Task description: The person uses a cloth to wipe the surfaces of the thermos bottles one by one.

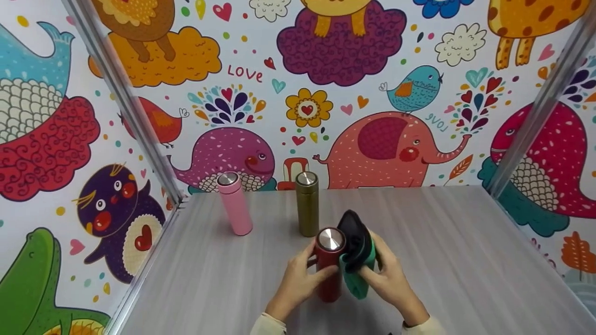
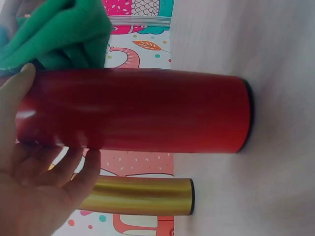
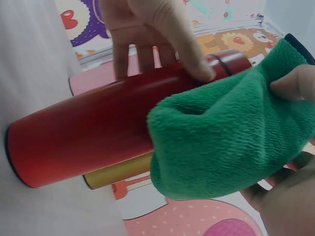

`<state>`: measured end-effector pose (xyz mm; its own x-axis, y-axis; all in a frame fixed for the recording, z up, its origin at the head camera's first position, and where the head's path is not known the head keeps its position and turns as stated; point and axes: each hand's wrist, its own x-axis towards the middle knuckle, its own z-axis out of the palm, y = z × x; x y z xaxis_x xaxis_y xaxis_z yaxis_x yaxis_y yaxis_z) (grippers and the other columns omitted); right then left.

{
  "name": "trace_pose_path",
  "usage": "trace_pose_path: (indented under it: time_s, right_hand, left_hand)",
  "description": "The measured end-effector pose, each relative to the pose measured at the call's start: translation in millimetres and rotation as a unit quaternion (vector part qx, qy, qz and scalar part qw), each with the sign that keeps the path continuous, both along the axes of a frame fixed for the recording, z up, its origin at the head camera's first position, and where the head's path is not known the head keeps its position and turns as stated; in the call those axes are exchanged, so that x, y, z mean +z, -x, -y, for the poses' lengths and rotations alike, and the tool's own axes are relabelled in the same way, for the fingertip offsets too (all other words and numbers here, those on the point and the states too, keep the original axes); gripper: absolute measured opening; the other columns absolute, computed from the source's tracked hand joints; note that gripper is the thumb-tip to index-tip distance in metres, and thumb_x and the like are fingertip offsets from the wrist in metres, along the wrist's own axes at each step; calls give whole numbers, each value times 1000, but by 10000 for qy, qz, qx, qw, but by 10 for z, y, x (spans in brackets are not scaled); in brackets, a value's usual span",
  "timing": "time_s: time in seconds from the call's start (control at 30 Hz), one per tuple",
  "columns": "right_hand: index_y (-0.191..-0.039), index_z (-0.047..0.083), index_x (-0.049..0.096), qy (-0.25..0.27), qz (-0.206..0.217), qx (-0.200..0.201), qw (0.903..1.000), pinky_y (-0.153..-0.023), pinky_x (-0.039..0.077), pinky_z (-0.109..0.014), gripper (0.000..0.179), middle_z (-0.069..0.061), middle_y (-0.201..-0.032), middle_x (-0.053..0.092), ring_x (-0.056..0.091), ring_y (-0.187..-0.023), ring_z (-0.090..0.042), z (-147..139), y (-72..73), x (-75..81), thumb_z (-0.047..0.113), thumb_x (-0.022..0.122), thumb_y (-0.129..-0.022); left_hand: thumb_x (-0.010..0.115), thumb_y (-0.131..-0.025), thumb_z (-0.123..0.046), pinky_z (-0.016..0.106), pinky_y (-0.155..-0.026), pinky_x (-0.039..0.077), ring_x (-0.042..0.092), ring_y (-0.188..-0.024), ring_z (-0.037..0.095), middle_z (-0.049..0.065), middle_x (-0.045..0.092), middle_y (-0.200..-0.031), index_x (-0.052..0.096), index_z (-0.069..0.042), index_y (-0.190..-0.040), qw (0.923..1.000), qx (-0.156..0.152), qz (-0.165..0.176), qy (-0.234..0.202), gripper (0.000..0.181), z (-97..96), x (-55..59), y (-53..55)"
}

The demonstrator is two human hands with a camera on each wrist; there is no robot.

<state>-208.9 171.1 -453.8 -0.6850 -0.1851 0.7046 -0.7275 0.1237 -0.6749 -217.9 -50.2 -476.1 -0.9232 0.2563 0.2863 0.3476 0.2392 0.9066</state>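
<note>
A red thermos flask with a steel-topped lid is held near its upper part by my left hand, thumb on one side and fingers on the other. In the left wrist view the flask shows its dark base rim. My right hand grips a folded cloth, green and fuzzy on one face and black on the other. Seen from the right wrist, the green cloth lies against the flask's side, and part of the flask is hidden behind it.
A pink thermos flask stands at the back left of the grey table. An olive-gold thermos flask is upright behind the red one. Printed cartoon walls enclose the table at the back and sides, with metal strips at the corners.
</note>
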Motion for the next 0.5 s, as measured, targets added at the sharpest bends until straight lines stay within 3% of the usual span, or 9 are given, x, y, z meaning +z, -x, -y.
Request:
trace_pose_path:
  time_s: [0.23,0.37,0.5]
  right_hand:
    - [-150,1,43,-315,312,395,9982,-109,37,-25,74,-19,-148,47,45,-136,-21,19,90,-235,-12,72,-83]
    - [-151,11,44,-727,1010,294,9918,-109,37,-31,70,-8,-149,48,44,-136,-21,18,111,-396,5,76,-89]
    - [-153,13,41,-970,1731,357,9795,-108,37,-34,71,-7,-149,47,45,-134,-20,15,123,-636,15,75,-91]
  left_hand:
    - [73,-92,-38,40,-101,49,54,-126,20,6,52,-145,36,-10,-155,9996,-255,-119,66,78,-4,-4,26]
    - [74,-91,-41,38,-101,48,54,-126,17,3,53,-144,35,-11,-156,9997,-226,49,50,81,12,9,23]
    - [74,-90,-45,37,-102,48,54,-124,12,-2,55,-141,35,-15,-156,9994,-163,293,50,82,11,17,28]
